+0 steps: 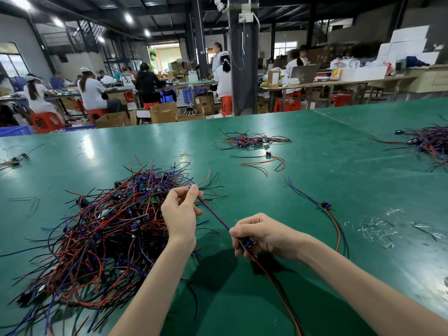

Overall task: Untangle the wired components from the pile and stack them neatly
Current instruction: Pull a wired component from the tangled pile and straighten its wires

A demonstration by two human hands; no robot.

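**Table** (315, 146): green, glossy, wide. All items below are carried on it.

**Pile** (104, 229): a dense tangle of red, blue and black leads with small boards caught in it. It is found left of centre, near the front edge.

**Left hand** (180, 214): held over the pile's right margin. A wire (214, 213) is pinched between thumb and forefinger, and the other fingers are curled loosely.

**Right hand** (261, 236): held just right of the left hand, above the table. Its fingers are closed round a component (247, 244) (a blue block on a small board). The wire is stretched taut from this component up to the left fingertips. Red and black leads are trailed from under the hand toward the near edge.

**Single unit** (324, 205): laid out alone to the right of the hands, with blue leads pointed away and red and black leads run toward the viewer.

**Loose unit** (268, 154): set apart beyond the hands, leads splayed.

**Small heap** (252, 139): tangled, just behind the loose unit.

**Far heap** (429, 141): at the right edge, partly cut off.

**Band** (181, 155): yellow, beyond the pile.

**Film scraps** (378, 229): clear, scattered right of the single unit.

**Background**: workers (91, 90) are seated at benches, and red stools (46, 121) and cardboard boxes (164, 112) are seen.
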